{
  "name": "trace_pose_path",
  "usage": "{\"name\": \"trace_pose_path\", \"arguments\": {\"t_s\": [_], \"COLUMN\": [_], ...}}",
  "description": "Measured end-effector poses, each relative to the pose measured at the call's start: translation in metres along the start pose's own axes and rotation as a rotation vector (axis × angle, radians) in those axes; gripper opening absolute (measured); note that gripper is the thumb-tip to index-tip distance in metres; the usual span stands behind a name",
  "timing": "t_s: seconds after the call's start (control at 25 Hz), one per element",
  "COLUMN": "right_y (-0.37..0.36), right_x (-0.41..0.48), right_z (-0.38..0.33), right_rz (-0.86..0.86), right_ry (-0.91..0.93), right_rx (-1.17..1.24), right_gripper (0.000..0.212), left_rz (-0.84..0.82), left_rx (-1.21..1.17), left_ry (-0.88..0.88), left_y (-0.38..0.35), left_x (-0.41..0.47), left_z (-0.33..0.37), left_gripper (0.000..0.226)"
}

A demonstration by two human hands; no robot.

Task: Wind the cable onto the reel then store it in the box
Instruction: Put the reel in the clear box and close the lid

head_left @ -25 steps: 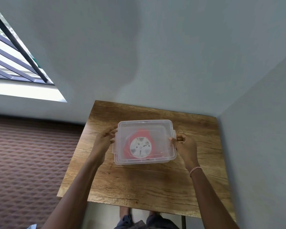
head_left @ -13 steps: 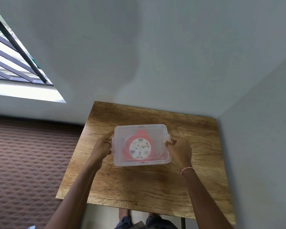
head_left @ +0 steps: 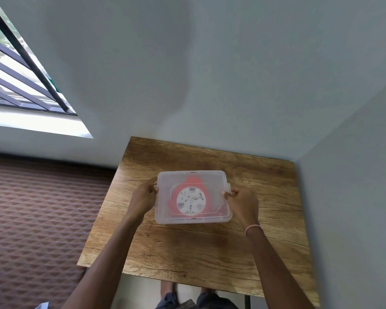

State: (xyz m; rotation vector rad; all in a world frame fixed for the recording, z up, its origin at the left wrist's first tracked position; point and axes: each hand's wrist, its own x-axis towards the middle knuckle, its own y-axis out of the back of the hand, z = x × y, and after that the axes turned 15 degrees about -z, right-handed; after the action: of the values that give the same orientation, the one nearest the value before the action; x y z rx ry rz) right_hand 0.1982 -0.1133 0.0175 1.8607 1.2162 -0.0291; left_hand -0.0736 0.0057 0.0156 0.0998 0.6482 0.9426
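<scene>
While we clasp box (head_left: 193,197) sides, left hand (head_left: 143,197) and right hand (head_left: 243,202), it has slid nearer on bench (head_left: 210,248); reel (head_left: 190,201) stored, lid closed.

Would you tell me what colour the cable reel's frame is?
Red, around a white centre disc; the cable reel shows through the clear box in the head view.

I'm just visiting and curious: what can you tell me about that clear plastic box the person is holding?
The box is a rectangular tub of cloudy see-through plastic with rounded corners and a lid on top. Through the lid shows a red cable reel with a white round face, lying flat. The box sits over the middle of the wooden table. The left hand grips its left end and the right hand its right end, at the side clips.
</scene>
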Motion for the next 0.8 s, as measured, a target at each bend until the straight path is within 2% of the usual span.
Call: {"name": "trace_pose_path", "arguments": {"t_s": [0.16,0.36,0.64,0.8], "right_y": [0.004,0.006,0.003,0.008], "right_x": [0.003,0.006,0.01,0.018], "right_z": [0.002,0.008,0.013,0.018], "right_rz": [-0.057,-0.11,-0.117,-0.258], "right_ry": [0.014,-0.005,-0.039,-0.15], "right_rx": [0.163,0.298,0.414,0.59], "right_gripper": [0.015,0.016,0.021,0.028], "left_rz": [-0.024,-0.079,-0.03,-0.12], "left_rx": [-0.009,-0.121,-0.241,-0.388], "left_ry": [0.001,0.03,0.108,0.247], "left_y": [-0.001,0.0,-0.008,-0.002], "left_x": [0.001,0.001,-0.002,-0.001], "left_z": [-0.003,-0.004,-0.005,-0.006], "left_gripper": [0.045,0.049,0.038,0.029]}}
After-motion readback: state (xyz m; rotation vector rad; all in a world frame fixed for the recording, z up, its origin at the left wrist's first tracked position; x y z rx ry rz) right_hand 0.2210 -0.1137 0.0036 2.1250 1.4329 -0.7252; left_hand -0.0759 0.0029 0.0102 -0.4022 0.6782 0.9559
